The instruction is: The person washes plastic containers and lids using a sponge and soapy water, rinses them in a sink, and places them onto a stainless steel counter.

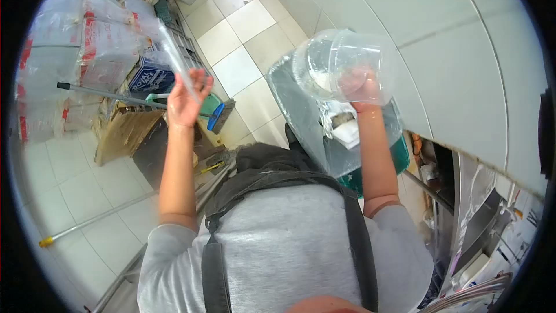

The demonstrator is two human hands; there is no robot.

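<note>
My left hand (188,101) is raised at the left with its fingers curled round a thin clear plastic lid (174,52), seen nearly edge-on. In my right hand (362,87) is a clear plastic tub (362,52), tipped on its side; the fingers show blurred through its wall. A second round clear rim overlaps the tub on its left, and I cannot tell if it is a separate tub. Below them stands a bin with a clear plastic liner (284,90), holding crumpled white waste (346,130).
Wrapped packs with red print (110,40) and a blue carton (150,75) are stacked at the left. A broom (221,117) leans by a cardboard box (130,130). A tiled wall (440,29) rises at the right. Poles cross the lower left floor; a cluttered shelf (480,208) stands lower right.
</note>
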